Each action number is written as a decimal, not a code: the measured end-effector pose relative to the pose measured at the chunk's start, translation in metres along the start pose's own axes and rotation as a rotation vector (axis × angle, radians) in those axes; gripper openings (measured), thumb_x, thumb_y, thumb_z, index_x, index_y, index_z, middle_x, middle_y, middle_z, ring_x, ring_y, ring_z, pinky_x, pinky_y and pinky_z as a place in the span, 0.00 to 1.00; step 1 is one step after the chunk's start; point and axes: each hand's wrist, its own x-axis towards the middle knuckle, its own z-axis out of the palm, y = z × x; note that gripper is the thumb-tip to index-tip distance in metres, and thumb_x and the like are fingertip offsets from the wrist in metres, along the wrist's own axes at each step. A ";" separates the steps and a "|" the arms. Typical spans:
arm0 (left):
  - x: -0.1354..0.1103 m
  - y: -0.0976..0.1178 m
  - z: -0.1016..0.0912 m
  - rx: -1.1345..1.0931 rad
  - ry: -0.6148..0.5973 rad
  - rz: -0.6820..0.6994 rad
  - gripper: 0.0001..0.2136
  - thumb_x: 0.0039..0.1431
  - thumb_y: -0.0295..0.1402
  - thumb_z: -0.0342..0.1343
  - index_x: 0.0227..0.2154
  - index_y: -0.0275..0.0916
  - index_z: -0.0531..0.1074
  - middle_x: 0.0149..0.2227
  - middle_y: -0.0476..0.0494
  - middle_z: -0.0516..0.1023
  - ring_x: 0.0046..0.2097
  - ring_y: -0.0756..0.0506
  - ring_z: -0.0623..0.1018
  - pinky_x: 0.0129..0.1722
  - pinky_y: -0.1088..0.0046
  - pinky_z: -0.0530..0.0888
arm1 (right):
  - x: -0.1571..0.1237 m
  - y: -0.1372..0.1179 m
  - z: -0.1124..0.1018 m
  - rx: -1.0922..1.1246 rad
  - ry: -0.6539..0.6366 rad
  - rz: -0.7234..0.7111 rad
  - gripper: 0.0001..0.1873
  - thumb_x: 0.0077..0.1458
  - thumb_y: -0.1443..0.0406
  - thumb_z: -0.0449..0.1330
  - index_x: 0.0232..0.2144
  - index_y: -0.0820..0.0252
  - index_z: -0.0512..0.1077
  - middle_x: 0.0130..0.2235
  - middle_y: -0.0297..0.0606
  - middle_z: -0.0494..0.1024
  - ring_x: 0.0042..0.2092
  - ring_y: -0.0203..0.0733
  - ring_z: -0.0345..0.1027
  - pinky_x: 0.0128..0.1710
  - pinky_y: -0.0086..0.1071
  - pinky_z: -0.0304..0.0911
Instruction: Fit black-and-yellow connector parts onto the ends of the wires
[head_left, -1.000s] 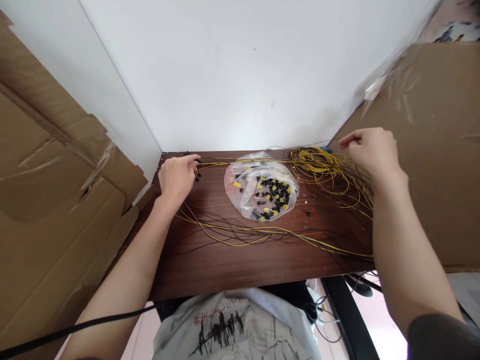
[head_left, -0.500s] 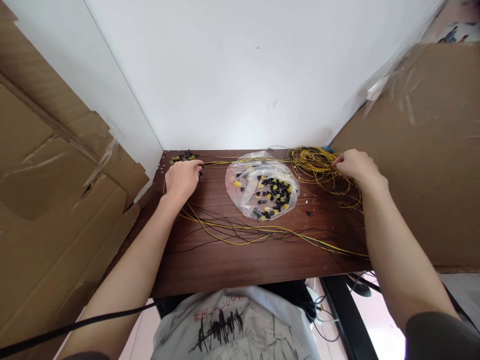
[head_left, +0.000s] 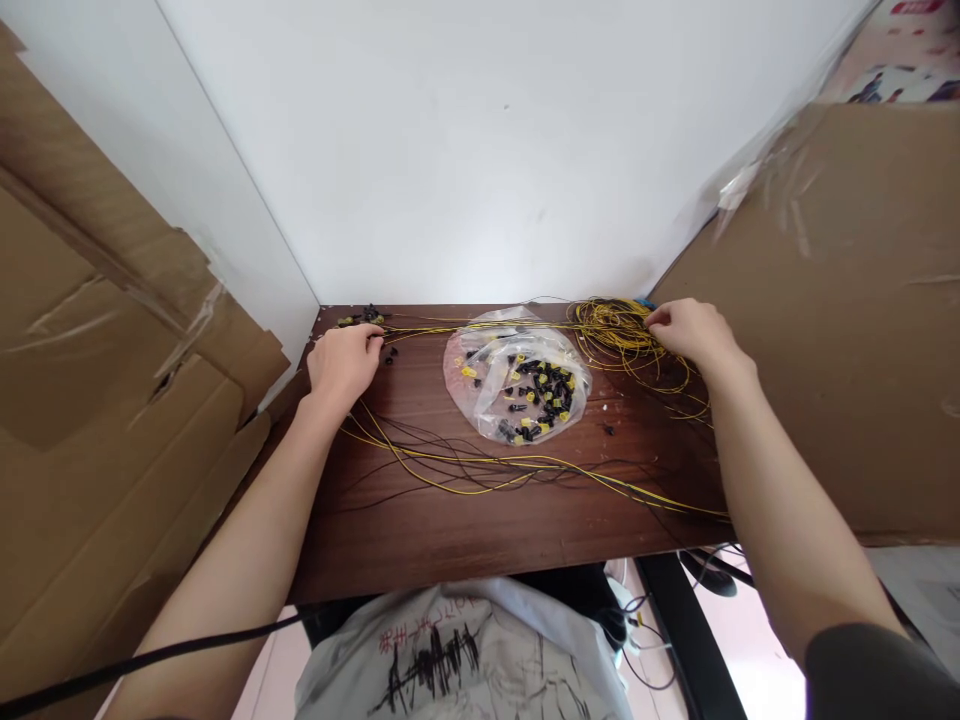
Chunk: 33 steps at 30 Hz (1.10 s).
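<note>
A clear plastic bag [head_left: 517, 385] of small black and yellow connector parts lies mid-table on the dark wooden table [head_left: 480, 520]. Thin yellow and black wires [head_left: 480, 465] run across the front of it and along the back edge. My left hand [head_left: 343, 362] rests at the far left with fingers curled on the wire ends, beside a few loose black parts [head_left: 367, 316]. My right hand [head_left: 694, 330] is at the far right, its fingers pinched into a coiled bundle of yellow wire [head_left: 619, 325].
Cardboard sheets [head_left: 112, 380] lean against the wall on the left, and a large cardboard panel [head_left: 847, 330] stands on the right. A white wall closes the back. A black cable [head_left: 150, 655] hangs below the table's front left.
My right hand came down from above the table onto the coiled yellow wire and shifted slightly left. My left hand stayed at the wire ends on the far left.
</note>
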 end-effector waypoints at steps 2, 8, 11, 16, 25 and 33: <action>0.002 -0.005 0.000 0.006 -0.035 0.022 0.16 0.57 0.38 0.48 0.44 0.46 0.77 0.38 0.40 0.81 0.41 0.36 0.77 0.41 0.59 0.72 | 0.000 -0.006 0.003 -0.041 -0.019 -0.023 0.17 0.51 0.69 0.54 0.41 0.58 0.77 0.42 0.50 0.78 0.44 0.52 0.70 0.39 0.39 0.60; 0.006 -0.013 -0.002 0.002 -0.052 0.018 0.17 0.58 0.39 0.47 0.47 0.44 0.74 0.38 0.41 0.80 0.41 0.37 0.77 0.41 0.63 0.72 | -0.001 -0.028 0.010 -0.108 0.055 -0.117 0.17 0.53 0.67 0.53 0.42 0.61 0.76 0.43 0.51 0.78 0.47 0.54 0.71 0.44 0.43 0.62; 0.005 -0.013 -0.004 0.016 -0.058 -0.034 0.18 0.59 0.38 0.47 0.48 0.43 0.73 0.40 0.41 0.80 0.44 0.36 0.76 0.41 0.62 0.72 | -0.001 -0.034 0.012 -0.103 0.021 -0.122 0.16 0.52 0.67 0.54 0.42 0.62 0.76 0.42 0.51 0.78 0.46 0.55 0.70 0.45 0.46 0.61; 0.004 -0.011 -0.005 0.010 -0.073 -0.050 0.17 0.59 0.38 0.48 0.48 0.42 0.73 0.40 0.42 0.80 0.45 0.36 0.76 0.40 0.62 0.72 | 0.000 -0.039 0.009 0.058 0.096 -0.236 0.11 0.50 0.66 0.57 0.34 0.57 0.79 0.46 0.46 0.76 0.50 0.56 0.67 0.49 0.47 0.60; 0.001 -0.012 0.001 0.068 0.100 0.057 0.15 0.60 0.38 0.48 0.43 0.39 0.75 0.40 0.35 0.73 0.47 0.35 0.71 0.38 0.61 0.71 | 0.006 -0.102 0.026 0.361 0.035 -0.660 0.16 0.54 0.71 0.52 0.45 0.64 0.73 0.46 0.44 0.77 0.48 0.46 0.70 0.51 0.37 0.61; 0.017 0.018 0.023 -0.026 0.031 0.539 0.22 0.61 0.41 0.49 0.55 0.36 0.66 0.57 0.36 0.65 0.58 0.37 0.63 0.58 0.58 0.60 | 0.014 -0.137 0.053 0.190 -0.085 -0.736 0.17 0.58 0.65 0.54 0.48 0.66 0.71 0.50 0.49 0.74 0.52 0.49 0.67 0.52 0.37 0.59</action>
